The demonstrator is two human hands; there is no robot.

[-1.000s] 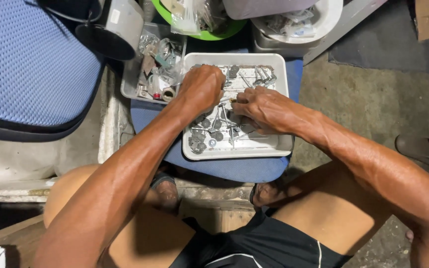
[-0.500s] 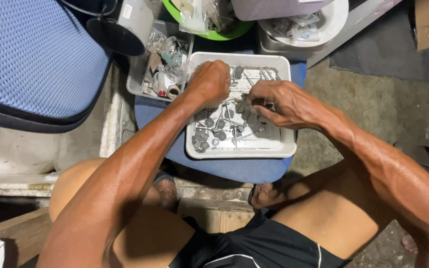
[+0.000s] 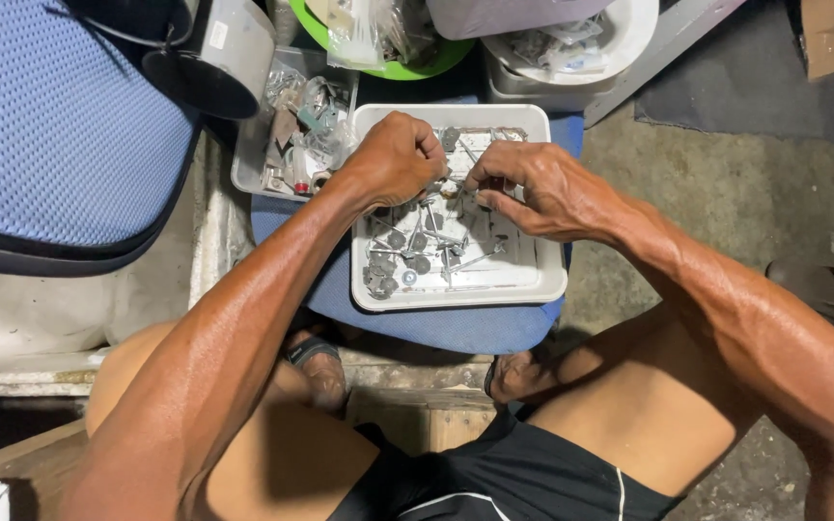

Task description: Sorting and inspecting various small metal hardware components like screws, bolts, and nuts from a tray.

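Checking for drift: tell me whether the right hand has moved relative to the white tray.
Yes. The right hand moved toward the white tray's far end, meeting the left hand.

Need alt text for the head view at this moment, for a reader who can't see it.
Seen from above, a seated person's left hand and right hand meet over a white tray of small metal parts, pinching a small piece between the fingertips. The tray rests on a blue cushion, with a clear bin of hardware beside it.

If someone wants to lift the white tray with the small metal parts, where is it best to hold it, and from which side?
Probably by the near rim of the white tray, coming from the person's side. That edge is bare and overhangs nothing, while the left hand and right hand cover the far half and another tray crowds its left side.
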